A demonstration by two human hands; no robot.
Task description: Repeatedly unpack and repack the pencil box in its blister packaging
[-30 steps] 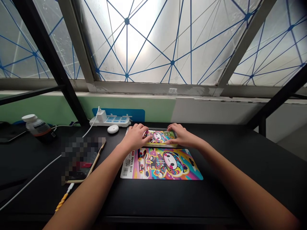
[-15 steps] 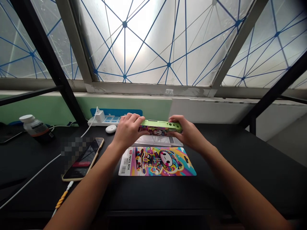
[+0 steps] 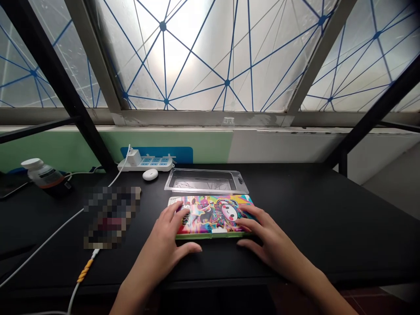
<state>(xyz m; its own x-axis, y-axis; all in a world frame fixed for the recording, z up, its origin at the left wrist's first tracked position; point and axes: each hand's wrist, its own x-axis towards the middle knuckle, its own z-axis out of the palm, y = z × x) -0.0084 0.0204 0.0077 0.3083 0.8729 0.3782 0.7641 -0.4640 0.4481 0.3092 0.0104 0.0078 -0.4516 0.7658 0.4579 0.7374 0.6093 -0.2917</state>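
Note:
A colourful pencil box (image 3: pixel 213 216) with a cartoon figure on its lid and a green lower edge lies flat on the black desk (image 3: pixel 315 218). My left hand (image 3: pixel 170 238) rests at its left end, fingertips on the lid, thumb apart near the front edge. At the right end, my right hand (image 3: pixel 265 234) touches the lid with spread fingers, its thumb in front of the box. Neither hand is closed around it. Behind the box lies a clear plastic tray (image 3: pixel 206 191). The printed card is mostly hidden by the box.
To the left lie a pixelated phone-like object (image 3: pixel 111 218), a white cable (image 3: pixel 74 295) with a yellow wrap and a bottle (image 3: pixel 46 177). A white power strip (image 3: pixel 155 162) and a small white case (image 3: pixel 150 175) sit near the back wall. Black metal bars slant at both sides.
The box has come down and towards me, from being held upright over the tray to lying flat over the card. Both hands have loosened from gripping its ends to resting with fingers apart.

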